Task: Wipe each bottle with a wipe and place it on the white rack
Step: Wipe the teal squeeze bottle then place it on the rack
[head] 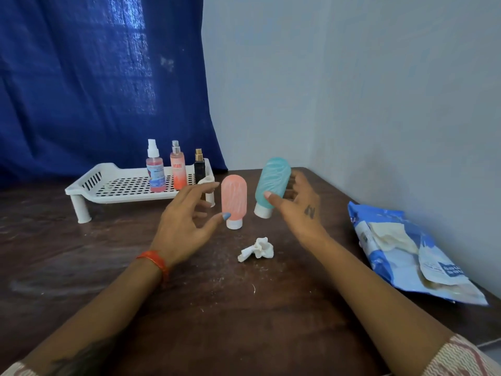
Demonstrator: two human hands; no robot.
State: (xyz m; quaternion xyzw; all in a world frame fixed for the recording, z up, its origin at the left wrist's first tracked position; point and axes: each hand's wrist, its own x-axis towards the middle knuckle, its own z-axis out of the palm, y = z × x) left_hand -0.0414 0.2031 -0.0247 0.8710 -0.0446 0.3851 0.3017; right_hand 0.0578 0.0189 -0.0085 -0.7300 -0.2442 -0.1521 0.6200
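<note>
Three bottles stand upright on the white rack [122, 185] at ten o'clock on the table [81, 253]: a clear spray bottle [155, 172], an orange spray bottle [178, 170] and a small dark bottle [199, 165], grouped at its right end, presumably already wiped. Two remain off the rack. A pink bottle [233, 203] stands cap-down at centre; the left hand [184, 223] hovers just beside it, fingers spread and released, thumb tip at the lower body, apparently reaching for it or letting it go. A teal bottle [272, 185] is tilted, cap down and clear of the table, grasped by the right hand [295, 207], thumb across its front, likely lifted for wiping. A crumpled wipe [257, 249] lies at six o'clock of both bottles, within easy reach. An opened wipe packet [406, 253] lies at three o'clock.
</note>
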